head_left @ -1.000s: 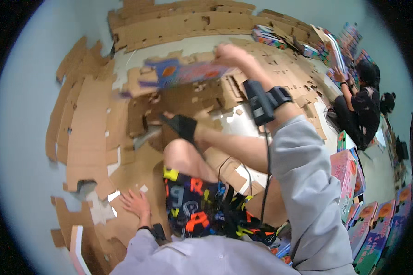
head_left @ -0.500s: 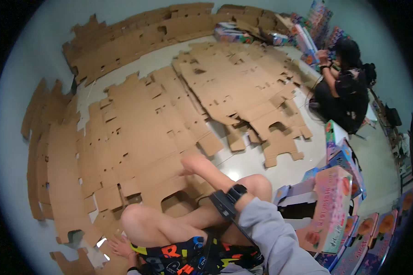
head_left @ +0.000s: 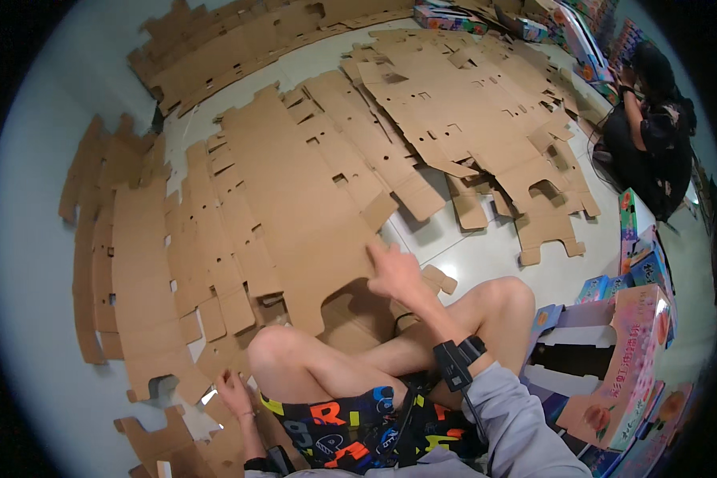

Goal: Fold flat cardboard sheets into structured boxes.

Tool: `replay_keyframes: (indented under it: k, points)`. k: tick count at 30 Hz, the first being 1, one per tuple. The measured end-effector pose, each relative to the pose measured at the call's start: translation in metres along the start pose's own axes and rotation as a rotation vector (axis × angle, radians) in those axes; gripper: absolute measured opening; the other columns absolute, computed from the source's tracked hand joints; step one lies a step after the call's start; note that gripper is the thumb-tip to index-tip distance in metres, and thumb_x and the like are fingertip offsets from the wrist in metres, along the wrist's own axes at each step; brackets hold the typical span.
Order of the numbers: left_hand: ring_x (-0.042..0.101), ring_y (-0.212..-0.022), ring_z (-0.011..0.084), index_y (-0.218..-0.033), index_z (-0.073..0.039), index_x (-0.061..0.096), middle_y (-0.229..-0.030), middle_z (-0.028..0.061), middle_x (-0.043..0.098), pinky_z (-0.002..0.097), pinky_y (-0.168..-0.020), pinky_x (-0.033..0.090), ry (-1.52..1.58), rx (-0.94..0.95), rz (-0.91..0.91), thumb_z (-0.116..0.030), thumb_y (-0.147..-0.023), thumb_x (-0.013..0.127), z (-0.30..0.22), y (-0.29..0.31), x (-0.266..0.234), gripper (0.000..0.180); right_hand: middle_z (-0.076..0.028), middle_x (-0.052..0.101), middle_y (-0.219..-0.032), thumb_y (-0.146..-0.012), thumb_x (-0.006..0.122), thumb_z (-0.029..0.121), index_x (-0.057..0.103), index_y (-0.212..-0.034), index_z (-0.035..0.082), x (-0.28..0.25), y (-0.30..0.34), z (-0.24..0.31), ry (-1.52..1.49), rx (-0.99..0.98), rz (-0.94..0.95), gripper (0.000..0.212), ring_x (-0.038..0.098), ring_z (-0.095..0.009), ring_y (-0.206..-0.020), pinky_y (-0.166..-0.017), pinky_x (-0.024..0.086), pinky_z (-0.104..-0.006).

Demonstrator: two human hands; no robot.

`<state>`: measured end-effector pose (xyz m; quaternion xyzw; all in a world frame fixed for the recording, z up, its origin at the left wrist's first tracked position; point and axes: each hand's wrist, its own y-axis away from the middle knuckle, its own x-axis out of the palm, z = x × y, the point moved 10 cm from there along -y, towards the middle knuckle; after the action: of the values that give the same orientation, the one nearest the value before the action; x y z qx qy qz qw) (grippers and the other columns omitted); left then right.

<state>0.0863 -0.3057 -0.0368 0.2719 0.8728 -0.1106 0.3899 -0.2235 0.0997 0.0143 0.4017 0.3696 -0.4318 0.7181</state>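
My right hand [head_left: 396,273] is at the right edge of a large flat brown cardboard sheet [head_left: 319,231], its fingers closed on that edge. The sheet has cut-out notches and tabs, and a wide curved notch in its near edge lies in front of my knees. Lower left, beside my knee, my left hand [head_left: 235,396] is just above other cardboard pieces with its fingers loosely bent and apart; I see nothing in it. A notched cardboard piece [head_left: 163,438] lies left of that hand.
More flattened cardboard [head_left: 478,103] covers the tiled floor ahead, and strips [head_left: 239,48] lean along the far wall. At right stand a pink printed box [head_left: 617,374] with a cut-out and other colourful boxes. Another person [head_left: 649,143] sits at the far right, facing the boxes.
My view has turned, so the scene sits farther right and higher. My right hand has come to the sheet's edge, and a corner tab now shows there. My left hand has lifted off the cardboard.
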Motion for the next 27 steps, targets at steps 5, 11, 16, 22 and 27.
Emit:
replay_keyframes:
  k: [5,11,16,22,27]
  points:
    - [0.055,-0.066,0.0079,-0.101,0.0,0.062,-0.069,0.0026,0.057,0.0224,-0.06,0.043,0.357,0.195,0.245,-0.014,-0.093,0.054,-0.182,-0.024,0.024,0.019,-0.022,0.06,-0.097,-0.061,0.066,0.022,0.033,-0.143,0.022,-0.074,-0.034,0.002,-0.19,0.055,-0.183,0.088,0.061,-0.039,-0.087,-0.079,0.05,-0.0462]
    - [0.057,-0.102,0.0192,-0.126,0.002,0.05,-0.117,0.0137,0.062,0.0305,-0.093,0.042,0.712,0.28,0.646,-0.036,-0.1,0.038,-0.314,-0.013,0.099,0.048,-0.02,0.062,-0.092,-0.057,0.075,0.029,0.047,-0.134,0.019,-0.132,-0.002,-0.001,-0.268,-0.019,-0.397,0.083,0.061,-0.036,-0.089,-0.079,0.05,-0.0436]
    - [0.053,-0.11,0.0182,-0.13,0.002,0.044,-0.123,0.0124,0.056,0.0295,-0.098,0.039,0.401,0.532,0.674,-0.039,-0.1,0.038,-0.329,-0.014,0.142,0.052,-0.024,0.062,-0.092,-0.065,0.064,0.025,0.063,-0.107,0.006,-0.126,0.034,0.001,-0.076,-0.082,-0.142,0.046,0.061,-0.04,-0.089,-0.079,0.05,-0.045]
    - [0.056,-0.103,0.0143,-0.132,-0.001,0.044,-0.115,0.0108,0.059,0.026,-0.093,0.043,0.09,0.417,1.129,-0.036,-0.099,0.043,-0.305,0.04,0.161,0.047,-0.023,0.062,-0.096,-0.078,0.061,0.044,0.055,-0.121,0.005,-0.121,0.056,-0.003,-0.047,-0.13,0.222,0.058,0.061,-0.037,-0.092,-0.082,0.05,-0.0415]
    - [0.059,-0.104,0.0236,-0.139,-0.01,0.035,-0.118,0.0195,0.057,0.0354,-0.085,0.051,0.173,0.202,1.15,-0.059,-0.095,0.029,-0.275,0.005,0.149,0.066,-0.016,0.065,-0.099,-0.094,0.044,0.048,0.049,-0.128,0.0,-0.13,0.053,-0.006,-0.82,-0.288,0.222,0.059,0.064,-0.026,-0.082,-0.069,0.052,-0.0323]
